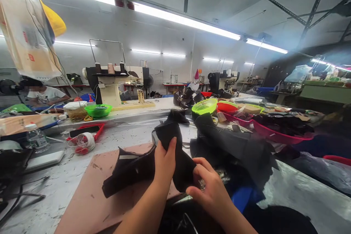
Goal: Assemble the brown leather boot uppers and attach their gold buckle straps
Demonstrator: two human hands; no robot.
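Observation:
A black boot upper (181, 162) is raised over the bench in both of my hands. My left hand (165, 162) grips its shaft part, thumb lying across the front. Lower down and to the right, the curled fingers of my right hand (210, 188) hold the piece by its edge; the thumb is bent beneath. To the left another black upper (131, 168) with a pale strip along its opening rests on a pinkish board (87, 186). Close by on the right lies a heap of black fabric-like pieces (233, 146).
On the left are a red tray (102, 131) with a phone, a clear bottle (37, 139) and a green bowl (98, 110). A sewing machine (109, 91) stands behind. Coloured baskets (204, 106) line the back right. A person (48, 95) sits far left.

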